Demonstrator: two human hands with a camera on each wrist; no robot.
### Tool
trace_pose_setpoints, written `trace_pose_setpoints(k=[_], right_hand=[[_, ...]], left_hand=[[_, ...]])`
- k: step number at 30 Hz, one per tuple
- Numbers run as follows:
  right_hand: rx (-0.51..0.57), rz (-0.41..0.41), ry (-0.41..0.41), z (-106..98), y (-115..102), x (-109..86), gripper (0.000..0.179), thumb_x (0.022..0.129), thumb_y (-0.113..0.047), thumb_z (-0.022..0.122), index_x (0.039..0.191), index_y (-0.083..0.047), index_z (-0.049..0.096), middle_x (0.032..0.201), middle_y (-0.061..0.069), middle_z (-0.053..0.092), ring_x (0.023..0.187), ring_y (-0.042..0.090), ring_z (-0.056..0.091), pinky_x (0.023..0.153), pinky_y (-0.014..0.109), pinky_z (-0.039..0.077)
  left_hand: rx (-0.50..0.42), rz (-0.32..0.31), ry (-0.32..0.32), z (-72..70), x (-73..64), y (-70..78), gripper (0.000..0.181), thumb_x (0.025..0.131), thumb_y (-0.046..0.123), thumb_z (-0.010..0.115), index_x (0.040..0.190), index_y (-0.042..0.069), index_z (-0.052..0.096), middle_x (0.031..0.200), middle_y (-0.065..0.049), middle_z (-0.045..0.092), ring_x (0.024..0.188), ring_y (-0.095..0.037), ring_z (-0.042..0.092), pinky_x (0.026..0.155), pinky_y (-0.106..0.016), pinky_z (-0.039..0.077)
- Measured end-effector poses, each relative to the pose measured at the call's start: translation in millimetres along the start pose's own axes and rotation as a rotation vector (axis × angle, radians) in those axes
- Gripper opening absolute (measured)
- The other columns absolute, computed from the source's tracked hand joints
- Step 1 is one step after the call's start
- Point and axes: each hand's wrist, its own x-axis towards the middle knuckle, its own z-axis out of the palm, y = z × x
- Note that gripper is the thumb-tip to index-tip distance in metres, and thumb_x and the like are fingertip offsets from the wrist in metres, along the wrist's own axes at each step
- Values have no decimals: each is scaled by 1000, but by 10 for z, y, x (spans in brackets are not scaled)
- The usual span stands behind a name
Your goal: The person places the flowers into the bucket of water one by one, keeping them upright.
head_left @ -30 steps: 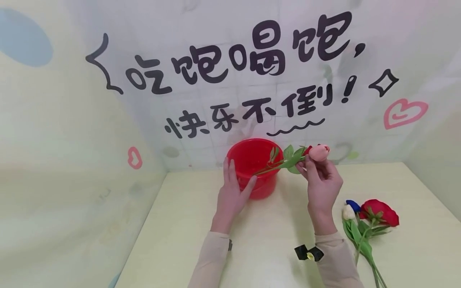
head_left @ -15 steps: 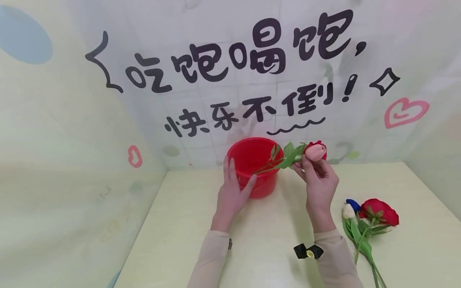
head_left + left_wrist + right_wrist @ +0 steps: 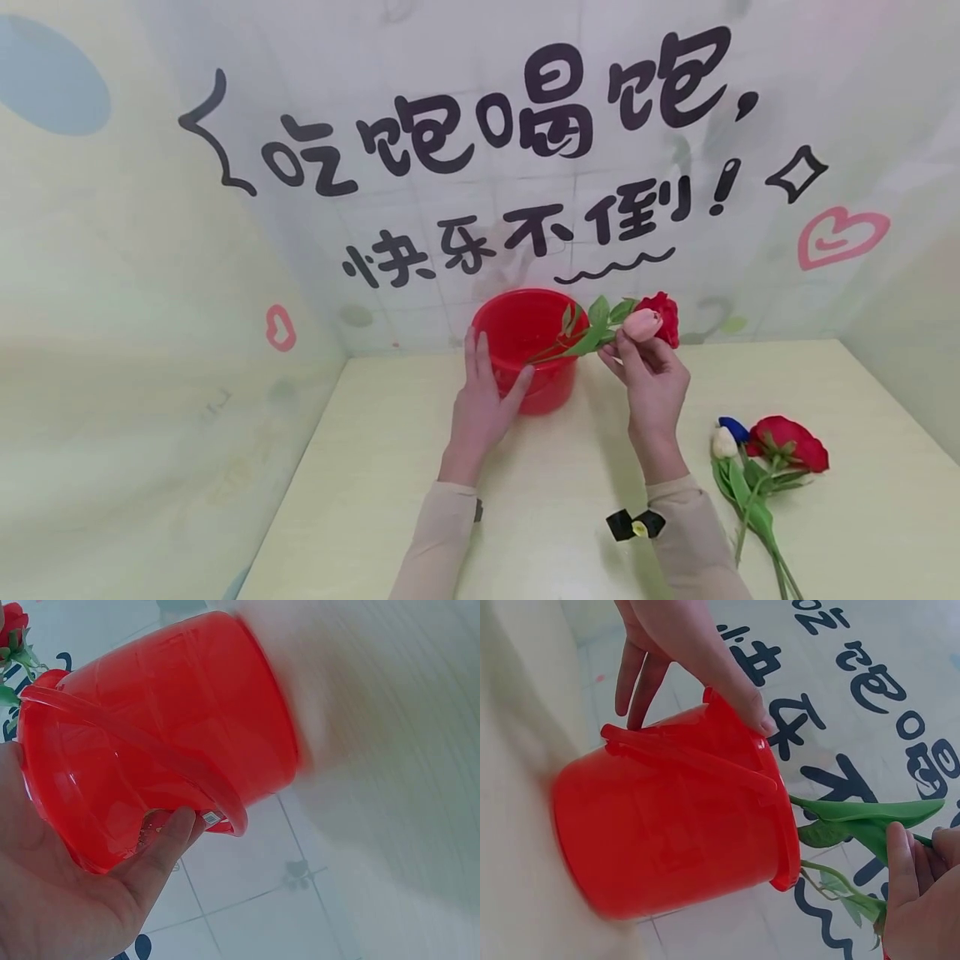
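A red plastic bucket point(image 3: 536, 392) stands upright on the table near the back wall. My left hand point(image 3: 480, 408) holds it at its left side, the thumb at the rim; the bucket's lowered handle point(image 3: 142, 742) shows in the left wrist view. To the right of the bucket, my right hand point(image 3: 658, 383) pinches the stem of a pink tulip point(image 3: 642, 325) just below the bloom. A red rose point(image 3: 663, 319) lies right behind the tulip; whether the fingers hold its stem too, I cannot tell. Both stems slope left over the rim into the bucket, green leaves point(image 3: 877, 814) outside it.
Lying on the table point(image 3: 360, 500) at the right are a large red flower point(image 3: 791, 442), a white tulip point(image 3: 724, 443) and a blue bloom point(image 3: 733, 428), stems toward the front edge. A printed wall point(image 3: 420, 208) rises close behind the bucket.
My right hand has moved left and slightly down with the tulip, toward the bucket. The red rose now shows more fully beside the tulip. My left hand and the bucket stay put.
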Motion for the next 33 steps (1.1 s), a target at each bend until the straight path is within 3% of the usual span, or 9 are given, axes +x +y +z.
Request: trace_pose_setpoints(k=[11,17,33], right_hand=[[30,48,-5,-19,66,67,41,97,-15,78,133,3,68,108,13,70,85,16,76,82,36,62],[63,87,-10,-16,122,55,39,97,-14,78,131,3,69,106,12,70,84,16,76,81,36,62],[0,142,-21,-34,184,44,48,98,-21,78,139,0,65,115,11,68,92,17,73,86,37,61]], left_hand=[[10,0,0,22,58,36,110,94,62,71,171,24,2,173,0,17,118,-31,67,91,-47,62],[19,-14,-7,8,21,29,110,94,61,70,171,24,2,174,1,14,115,-31,68,91,-47,62],[27,1,1,3,4,6,108,95,62,69,171,21,4,175,0,13,107,-31,71,89,-45,63]])
